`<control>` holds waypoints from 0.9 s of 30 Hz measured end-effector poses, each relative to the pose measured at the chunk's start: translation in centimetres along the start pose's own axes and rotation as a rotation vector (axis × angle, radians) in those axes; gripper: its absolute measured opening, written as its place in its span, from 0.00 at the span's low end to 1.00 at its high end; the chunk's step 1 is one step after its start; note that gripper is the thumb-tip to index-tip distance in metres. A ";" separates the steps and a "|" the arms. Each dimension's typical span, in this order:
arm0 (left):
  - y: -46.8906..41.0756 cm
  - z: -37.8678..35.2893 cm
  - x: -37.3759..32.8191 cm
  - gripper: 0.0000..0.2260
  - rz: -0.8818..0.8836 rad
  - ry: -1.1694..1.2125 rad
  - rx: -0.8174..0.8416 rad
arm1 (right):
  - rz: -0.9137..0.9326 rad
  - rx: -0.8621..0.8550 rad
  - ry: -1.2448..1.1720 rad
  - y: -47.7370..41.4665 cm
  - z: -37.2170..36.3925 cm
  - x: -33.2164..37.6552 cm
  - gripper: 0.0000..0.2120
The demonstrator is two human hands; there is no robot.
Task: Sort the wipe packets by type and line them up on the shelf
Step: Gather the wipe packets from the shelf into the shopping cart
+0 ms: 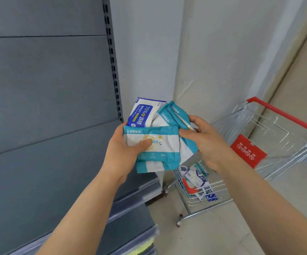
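Teal wipe packets (154, 144), fanned: left hand (123, 151) pinching near packet; right hand (204, 142) gripping their right edges.

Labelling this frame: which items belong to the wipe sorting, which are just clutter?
Job:
left hand
right hand
teal packets
blue 75% packet
shelf
packets in cart

Clutter:
red cart tag

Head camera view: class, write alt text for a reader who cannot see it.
Two bare hands hold a fan of wipe packets: the left hand pins a teal-and-white packet in front, the right hand holds more teal packets, with a blue 75% alcohol packet behind. Grey shelves stand left; a wire cart with more packets stands right.
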State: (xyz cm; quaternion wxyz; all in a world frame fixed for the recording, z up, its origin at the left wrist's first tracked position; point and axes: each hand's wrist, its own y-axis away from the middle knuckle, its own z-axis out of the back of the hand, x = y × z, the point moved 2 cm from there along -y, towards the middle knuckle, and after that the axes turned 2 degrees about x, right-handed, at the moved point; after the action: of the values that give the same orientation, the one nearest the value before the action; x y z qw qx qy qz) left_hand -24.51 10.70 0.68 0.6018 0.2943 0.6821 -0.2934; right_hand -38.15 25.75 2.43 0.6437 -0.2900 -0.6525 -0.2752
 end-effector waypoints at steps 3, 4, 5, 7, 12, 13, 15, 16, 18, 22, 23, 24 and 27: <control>-1.8 -7.0 1.5 0.23 0.027 0.017 0.054 | -0.007 -0.030 0.011 -0.5 7.1 -0.2 0.15; -2.4 -9.3 2.2 0.25 0.034 0.026 0.065 | -0.017 -0.043 0.010 -0.8 9.5 -0.4 0.15; -3.0 -11.4 2.9 0.26 0.043 0.035 0.074 | -0.029 -0.055 0.013 -1.2 11.8 -0.8 0.16; -4.2 -15.4 4.5 0.27 0.071 0.061 0.083 | -0.063 -0.060 0.032 -2.0 16.1 -1.6 0.17; -7.6 -22.2 9.4 0.23 0.189 0.062 0.073 | -0.169 -0.041 0.043 -5.2 23.7 -4.9 0.17; -8.5 -23.1 10.4 0.22 0.210 0.055 0.066 | -0.193 -0.041 0.039 -6.1 24.8 -5.9 0.17; -10.4 -24.7 12.6 0.21 0.247 0.040 0.054 | -0.243 -0.050 0.031 -8.2 26.6 -8.1 0.17; -11.5 -25.4 13.7 0.21 0.267 0.037 0.050 | -0.267 -0.050 0.033 -9.4 27.5 -9.4 0.17; -13.8 -26.5 16.4 0.20 0.321 0.038 0.043 | -0.316 -0.047 0.037 -12.1 29.0 -12.1 0.19; -19.0 -27.8 22.5 0.20 0.456 0.016 0.016 | -0.416 -0.051 0.025 -17.8 31.5 -17.8 0.17; -20.4 -28.1 24.1 0.22 0.491 0.011 0.013 | -0.444 -0.047 0.018 -19.3 32.0 -19.3 0.17; -21.7 -28.4 25.6 0.23 0.528 0.006 0.010 | -0.472 -0.042 0.012 -20.7 32.4 -20.8 0.16; -24.7 -28.9 29.7 0.24 0.620 -0.011 -0.004 | -0.558 -0.030 -0.006 -24.1 33.6 -25.1 0.15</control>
State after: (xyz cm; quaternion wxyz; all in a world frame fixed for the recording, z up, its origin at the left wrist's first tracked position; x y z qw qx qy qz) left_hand -64.96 17.79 -24.67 0.6666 0.4857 0.5572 -0.0962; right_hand -78.61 33.36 -22.98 0.5366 -0.1094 -0.7049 -0.4509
